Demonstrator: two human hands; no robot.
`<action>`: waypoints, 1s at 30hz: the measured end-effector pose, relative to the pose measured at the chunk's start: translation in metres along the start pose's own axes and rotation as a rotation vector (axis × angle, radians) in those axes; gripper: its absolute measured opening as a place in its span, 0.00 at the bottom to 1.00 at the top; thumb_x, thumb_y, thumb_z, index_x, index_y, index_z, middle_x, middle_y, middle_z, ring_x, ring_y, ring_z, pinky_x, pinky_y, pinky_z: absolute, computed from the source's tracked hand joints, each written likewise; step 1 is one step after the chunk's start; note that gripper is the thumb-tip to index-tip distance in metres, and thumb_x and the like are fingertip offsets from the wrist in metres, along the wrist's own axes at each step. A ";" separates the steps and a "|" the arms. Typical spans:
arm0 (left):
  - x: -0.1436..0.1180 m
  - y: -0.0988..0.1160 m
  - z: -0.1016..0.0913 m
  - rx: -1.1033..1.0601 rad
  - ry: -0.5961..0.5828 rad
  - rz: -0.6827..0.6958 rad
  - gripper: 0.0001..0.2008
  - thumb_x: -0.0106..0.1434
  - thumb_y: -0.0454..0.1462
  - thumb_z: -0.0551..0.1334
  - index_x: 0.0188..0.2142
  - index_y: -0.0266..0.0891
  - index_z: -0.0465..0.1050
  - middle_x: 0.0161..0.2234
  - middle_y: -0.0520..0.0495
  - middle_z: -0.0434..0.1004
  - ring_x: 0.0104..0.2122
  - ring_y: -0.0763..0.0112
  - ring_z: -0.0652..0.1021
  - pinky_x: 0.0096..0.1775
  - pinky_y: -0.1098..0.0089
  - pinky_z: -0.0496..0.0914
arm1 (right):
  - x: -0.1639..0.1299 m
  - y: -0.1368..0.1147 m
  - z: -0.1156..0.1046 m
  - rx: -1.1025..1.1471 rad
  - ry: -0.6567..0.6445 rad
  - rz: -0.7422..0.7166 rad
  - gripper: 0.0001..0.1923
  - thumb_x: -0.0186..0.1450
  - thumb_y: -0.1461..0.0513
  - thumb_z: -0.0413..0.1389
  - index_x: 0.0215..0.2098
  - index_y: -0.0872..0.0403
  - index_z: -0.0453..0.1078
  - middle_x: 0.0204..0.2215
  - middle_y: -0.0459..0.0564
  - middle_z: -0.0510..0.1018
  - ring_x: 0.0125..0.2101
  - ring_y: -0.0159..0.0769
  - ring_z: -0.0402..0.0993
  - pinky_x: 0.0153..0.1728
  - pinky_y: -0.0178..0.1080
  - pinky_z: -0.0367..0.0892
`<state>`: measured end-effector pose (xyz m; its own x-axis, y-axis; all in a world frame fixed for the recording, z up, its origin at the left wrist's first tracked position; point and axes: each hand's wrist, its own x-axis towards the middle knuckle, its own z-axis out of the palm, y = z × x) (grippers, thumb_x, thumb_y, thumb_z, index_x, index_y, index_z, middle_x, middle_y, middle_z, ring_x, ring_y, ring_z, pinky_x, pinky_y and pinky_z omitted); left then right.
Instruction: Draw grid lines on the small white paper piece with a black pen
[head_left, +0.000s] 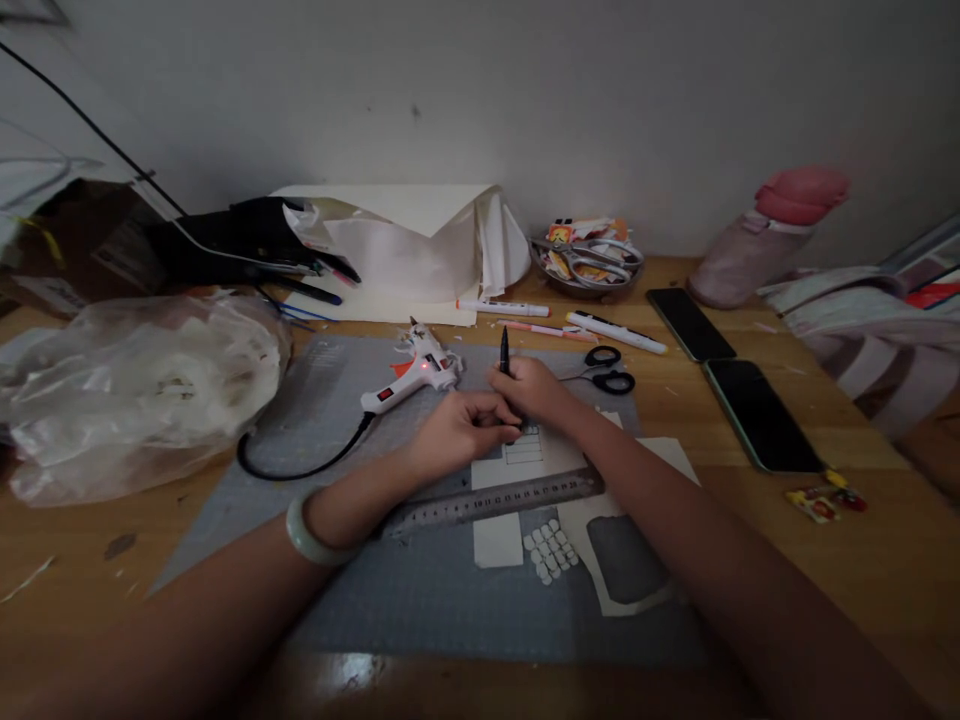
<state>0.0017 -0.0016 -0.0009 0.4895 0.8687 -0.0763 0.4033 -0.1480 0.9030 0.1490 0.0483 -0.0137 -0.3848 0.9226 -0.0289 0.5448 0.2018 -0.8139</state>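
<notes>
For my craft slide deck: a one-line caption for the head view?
Right hand holds a black pen over gridded paper; left hand steadies it beside a steel ruler.

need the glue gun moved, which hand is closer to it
Left. The left hand lies just below and right of the glue gun; the right hand, holding a black pen, is farther right.

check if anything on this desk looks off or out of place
The white hot glue gun lies tipped on its side on the grey cutting mat with its red light lit, close to the left hand. The right hand holds a black pen over white paper.
</notes>
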 end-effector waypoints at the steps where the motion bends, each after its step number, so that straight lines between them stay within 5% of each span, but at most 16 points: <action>1: 0.000 -0.001 0.000 -0.006 0.002 -0.007 0.05 0.57 0.37 0.63 0.28 0.38 0.74 0.19 0.55 0.70 0.21 0.74 0.69 0.25 0.74 0.60 | 0.000 0.000 0.000 -0.002 -0.006 0.000 0.17 0.62 0.55 0.47 0.18 0.53 0.55 0.16 0.40 0.59 0.22 0.28 0.57 0.24 0.34 0.51; 13: 0.000 -0.002 0.000 -0.062 -0.005 -0.037 0.04 0.57 0.37 0.63 0.28 0.39 0.75 0.20 0.54 0.73 0.23 0.73 0.71 0.26 0.74 0.62 | 0.002 0.003 -0.001 -0.033 -0.039 -0.034 0.17 0.63 0.55 0.46 0.19 0.53 0.56 0.17 0.41 0.62 0.23 0.28 0.59 0.25 0.33 0.51; 30: 0.001 0.002 0.000 -0.182 -0.008 -0.086 0.04 0.53 0.36 0.63 0.26 0.36 0.73 0.17 0.58 0.62 0.19 0.78 0.62 0.24 0.75 0.54 | 0.002 -0.002 -0.006 -0.025 0.007 0.012 0.15 0.60 0.62 0.50 0.17 0.54 0.58 0.15 0.40 0.62 0.21 0.28 0.57 0.23 0.32 0.50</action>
<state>0.0029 -0.0011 0.0009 0.4659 0.8704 -0.1594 0.2977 0.0155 0.9545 0.1512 0.0515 -0.0087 -0.3732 0.9271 -0.0347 0.5682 0.1988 -0.7985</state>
